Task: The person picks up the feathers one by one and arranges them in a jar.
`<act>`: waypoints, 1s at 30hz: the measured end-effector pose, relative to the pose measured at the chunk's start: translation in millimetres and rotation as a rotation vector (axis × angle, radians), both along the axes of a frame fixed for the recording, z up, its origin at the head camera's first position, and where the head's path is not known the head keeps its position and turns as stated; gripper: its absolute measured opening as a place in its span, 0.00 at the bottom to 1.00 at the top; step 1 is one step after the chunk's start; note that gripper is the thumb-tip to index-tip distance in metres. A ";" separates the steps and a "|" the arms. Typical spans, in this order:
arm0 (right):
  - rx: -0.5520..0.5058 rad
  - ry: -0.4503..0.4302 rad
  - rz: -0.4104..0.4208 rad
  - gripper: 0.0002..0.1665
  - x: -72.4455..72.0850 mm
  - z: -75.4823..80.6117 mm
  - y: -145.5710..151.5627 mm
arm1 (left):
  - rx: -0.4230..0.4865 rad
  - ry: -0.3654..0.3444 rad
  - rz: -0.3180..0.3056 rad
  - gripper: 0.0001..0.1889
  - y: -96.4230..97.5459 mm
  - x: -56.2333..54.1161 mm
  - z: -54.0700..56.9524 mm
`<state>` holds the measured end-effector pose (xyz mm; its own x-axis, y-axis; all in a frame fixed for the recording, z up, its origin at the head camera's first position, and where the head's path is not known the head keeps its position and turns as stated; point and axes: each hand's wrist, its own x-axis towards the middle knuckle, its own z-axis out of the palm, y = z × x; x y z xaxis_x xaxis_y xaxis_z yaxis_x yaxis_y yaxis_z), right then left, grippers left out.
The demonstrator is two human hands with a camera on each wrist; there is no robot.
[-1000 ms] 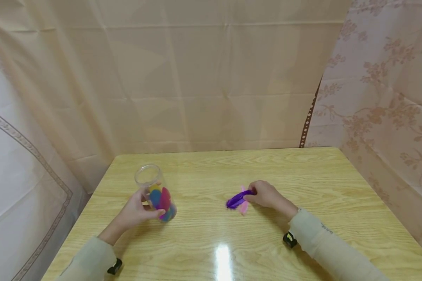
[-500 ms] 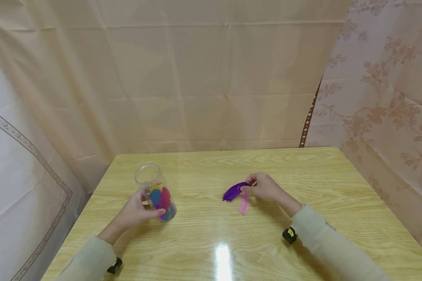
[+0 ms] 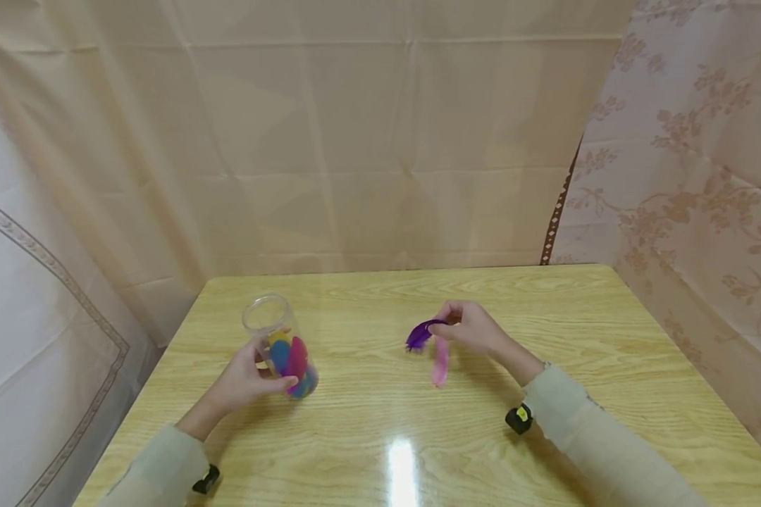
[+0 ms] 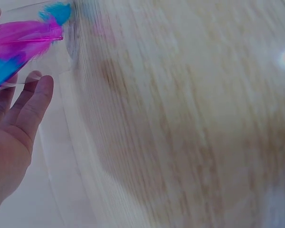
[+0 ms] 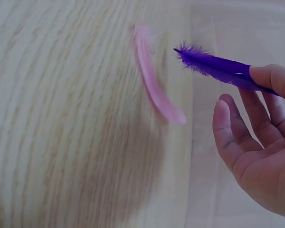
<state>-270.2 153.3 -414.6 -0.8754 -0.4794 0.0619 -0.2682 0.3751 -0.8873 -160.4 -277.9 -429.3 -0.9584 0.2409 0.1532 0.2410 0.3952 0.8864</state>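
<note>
A clear plastic jar with an open top stands at the left of the table, with blue, yellow and magenta feathers inside. My left hand grips the jar round its side, thumb in front. At the centre right, my right hand pinches a purple feather by one end, raised above the table. Under it a pink feather lies on the wood. In the right wrist view the purple feather is held between thumb and fingers, apart from the pink feather.
The wood-grain table reaches back to a beige curtain. A patterned cloth hangs along the right side. Light glares off the table near its front.
My right hand has lifted the purple feather up off the pink feather, moving a little away from me. The pink feather stays on the table. My left hand and the jar hold still.
</note>
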 end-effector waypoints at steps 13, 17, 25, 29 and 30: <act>-0.092 0.070 -0.035 0.16 -3.3 18.4 -13.8 | 0.010 -0.004 0.002 0.45 -0.3 -0.1 -0.3; -0.129 0.074 -0.026 0.19 -3.4 24.8 -18.4 | 0.015 -0.005 -0.002 0.45 -0.6 0.2 -0.5; -0.199 0.038 -0.024 0.22 -5.7 32.5 -24.0 | 0.006 -0.011 0.003 0.44 -0.5 0.9 0.8; -0.283 -0.009 -0.028 0.23 -5.5 38.5 -26.5 | -0.001 -0.013 0.008 0.44 -0.5 1.2 1.8; -0.300 -0.018 -0.027 0.23 -5.1 40.5 -27.2 | -0.003 -0.014 0.009 0.44 -0.6 1.1 1.9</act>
<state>-275.3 126.1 -374.1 -0.8898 -0.4186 0.1818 -0.2452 0.1025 -0.9640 -159.3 -278.5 -427.5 -0.9624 0.2331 0.1396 0.2256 0.3996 0.8885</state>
